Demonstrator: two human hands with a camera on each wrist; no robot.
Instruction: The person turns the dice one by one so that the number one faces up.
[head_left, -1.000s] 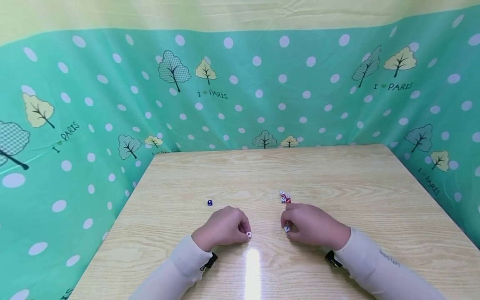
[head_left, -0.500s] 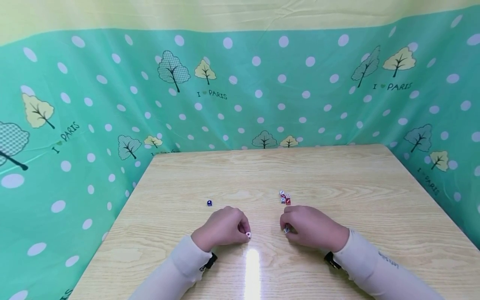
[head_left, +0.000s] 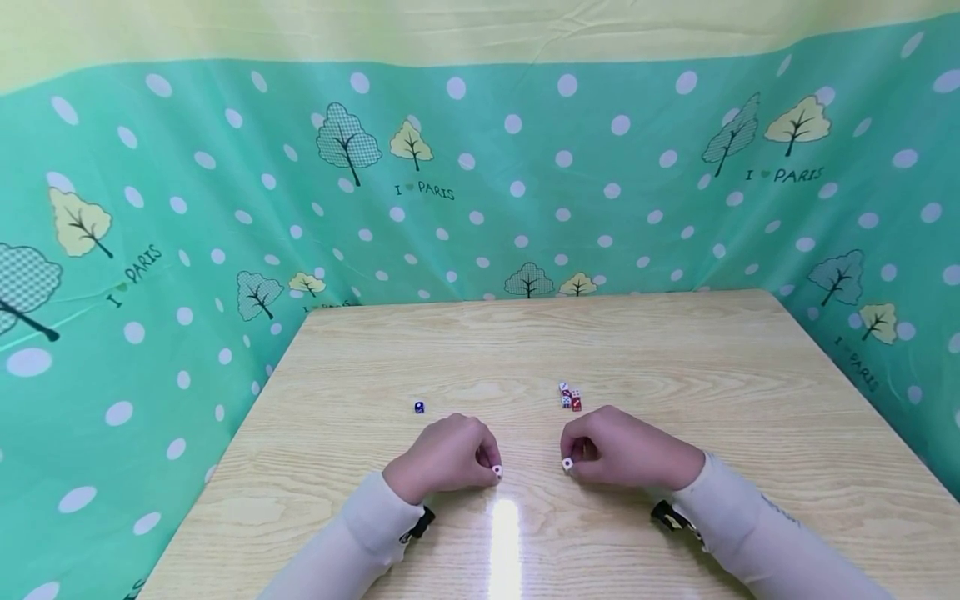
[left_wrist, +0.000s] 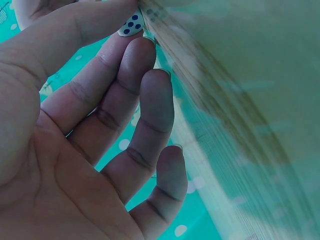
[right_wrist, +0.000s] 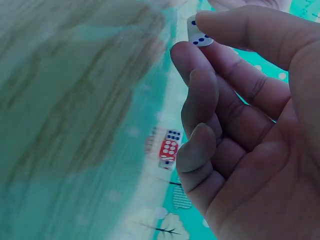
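Note:
My left hand [head_left: 448,454] pinches a small white die [head_left: 497,472] between thumb and index finger, right at the tabletop. In the left wrist view that die [left_wrist: 131,25] shows blue dots, and the other fingers lie loosely bent below it. Across a short gap, my right hand [head_left: 626,448] holds a second white die [head_left: 567,463] by thumb and fingertips, a single-dot face turned toward the head camera. Blue dots mark the sides of this die [right_wrist: 199,39] in the right wrist view. Just beyond the right hand sits a small cluster with a red die [head_left: 576,404] and white dice [head_left: 566,402].
A lone blue die [head_left: 419,407] lies beyond the left hand. The light wooden table [head_left: 360,350] ends at the back against a green dotted curtain [head_left: 480,167], which also hangs along both sides. A bright light reflection [head_left: 506,550] shows on the near tabletop.
My right hand has turned its die with its fingers: a face with several dots showed earlier, now a single dot. The left hand and the other dice stay where they were.

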